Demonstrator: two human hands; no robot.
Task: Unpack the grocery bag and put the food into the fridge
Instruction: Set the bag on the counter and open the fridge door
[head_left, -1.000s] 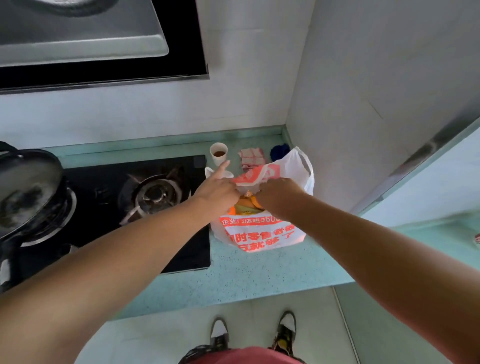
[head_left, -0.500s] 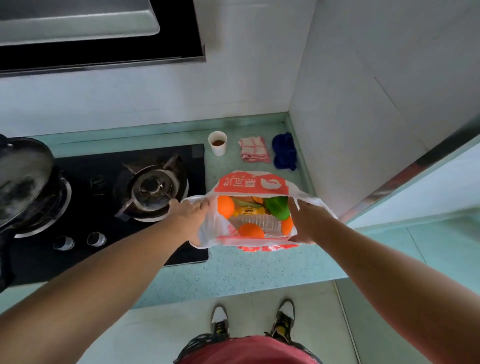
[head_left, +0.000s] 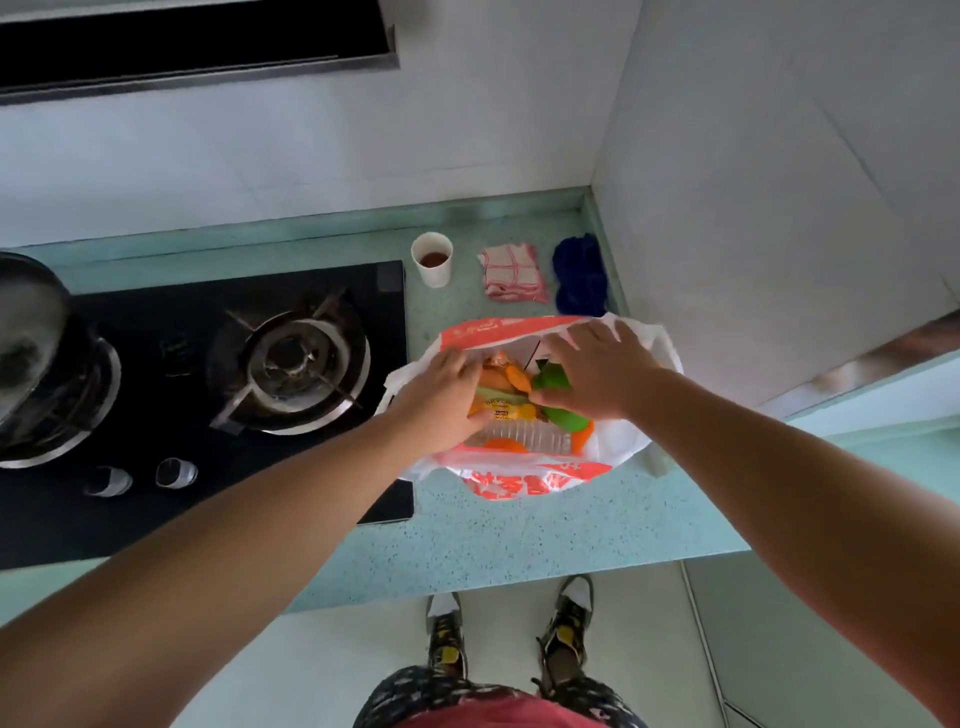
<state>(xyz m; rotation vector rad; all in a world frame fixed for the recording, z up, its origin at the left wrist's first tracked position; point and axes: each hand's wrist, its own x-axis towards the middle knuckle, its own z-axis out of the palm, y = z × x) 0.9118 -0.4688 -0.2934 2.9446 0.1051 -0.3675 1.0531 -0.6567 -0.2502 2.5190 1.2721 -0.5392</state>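
A white and orange plastic grocery bag (head_left: 618, 441) stands open on the pale green counter (head_left: 519, 540), just right of the hob. Inside it I see a yellow packet (head_left: 511, 413), a clear plastic tray (head_left: 519, 434), orange fruits (head_left: 501, 446) and a green fruit (head_left: 569, 421). My left hand (head_left: 441, 400) reaches into the bag's left side, with its fingers bent down over the yellow packet; what they hold is hidden. My right hand (head_left: 597, 374) lies over the green fruit with the thumb curled under it.
A black gas hob (head_left: 291, 364) lies left of the bag, with a dark pan (head_left: 26, 332) on its far-left burner. Behind the bag stand a paper cup (head_left: 432, 258), a pink checked cloth (head_left: 511, 273) and a blue cloth (head_left: 579, 273). A white wall rises close on the right.
Both hands let go of the bag's rim, which they had pulled apart, and moved inward into the open bag. The view tilted down slightly.
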